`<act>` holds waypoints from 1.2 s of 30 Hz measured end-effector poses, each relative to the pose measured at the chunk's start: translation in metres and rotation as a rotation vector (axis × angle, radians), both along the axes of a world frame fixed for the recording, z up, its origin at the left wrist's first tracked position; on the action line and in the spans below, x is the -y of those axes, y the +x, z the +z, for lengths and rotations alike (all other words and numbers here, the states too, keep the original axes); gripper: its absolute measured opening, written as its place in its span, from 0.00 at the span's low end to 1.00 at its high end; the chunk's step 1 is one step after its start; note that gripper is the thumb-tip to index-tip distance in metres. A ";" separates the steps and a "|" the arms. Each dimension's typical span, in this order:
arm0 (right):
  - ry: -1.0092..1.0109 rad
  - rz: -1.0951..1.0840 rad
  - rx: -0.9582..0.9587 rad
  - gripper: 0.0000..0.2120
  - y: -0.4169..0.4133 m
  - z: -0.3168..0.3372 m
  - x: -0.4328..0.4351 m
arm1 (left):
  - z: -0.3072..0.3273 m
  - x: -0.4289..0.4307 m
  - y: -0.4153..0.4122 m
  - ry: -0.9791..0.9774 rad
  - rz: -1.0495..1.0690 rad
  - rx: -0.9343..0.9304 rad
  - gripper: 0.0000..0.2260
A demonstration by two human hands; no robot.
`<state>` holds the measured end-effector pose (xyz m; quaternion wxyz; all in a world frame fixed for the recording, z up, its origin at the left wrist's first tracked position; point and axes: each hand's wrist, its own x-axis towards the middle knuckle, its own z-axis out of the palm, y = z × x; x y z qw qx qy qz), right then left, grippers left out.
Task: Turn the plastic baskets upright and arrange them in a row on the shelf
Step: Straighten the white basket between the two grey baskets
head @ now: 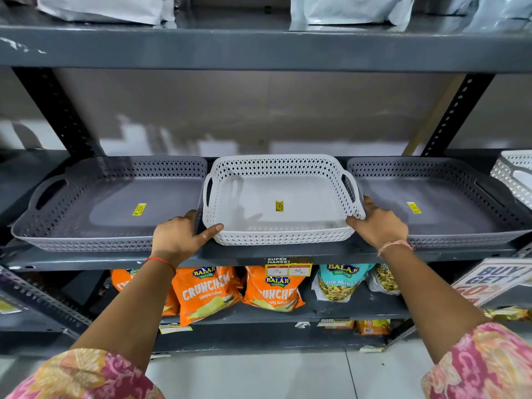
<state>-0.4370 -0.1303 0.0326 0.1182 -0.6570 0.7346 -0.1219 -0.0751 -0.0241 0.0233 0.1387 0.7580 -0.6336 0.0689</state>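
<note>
A white plastic basket (280, 168) sits upright in the middle of the dark shelf (253, 254). My left hand (180, 236) grips its front left corner, thumb on the rim. At the front right corner my right hand (377, 223) holds the rim. A grey basket (115, 171) stands upright to the left, touching the white one. Another grey basket (426, 171) stands upright to the right. Each has a yellow sticker on its floor. At the far right edge a further white basket (515, 171) is partly cut off.
Black slotted uprights (57, 110) frame the bay. The shelf above (259, 50) carries pale bags. Below, orange and teal snack packets (207, 292) fill the lower shelf. A price label (289, 267) hangs on the shelf edge. A promo sign (495, 280) leans at right.
</note>
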 end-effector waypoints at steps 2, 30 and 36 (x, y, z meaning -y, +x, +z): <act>0.000 0.006 -0.008 0.26 0.000 0.001 -0.001 | 0.000 0.000 -0.001 0.002 0.010 -0.007 0.38; 0.100 0.038 -0.028 0.39 0.001 0.011 -0.006 | 0.003 -0.006 -0.010 0.042 0.045 -0.074 0.29; 0.130 0.053 -0.043 0.41 0.002 0.010 -0.005 | 0.001 -0.007 -0.011 0.012 0.027 -0.092 0.32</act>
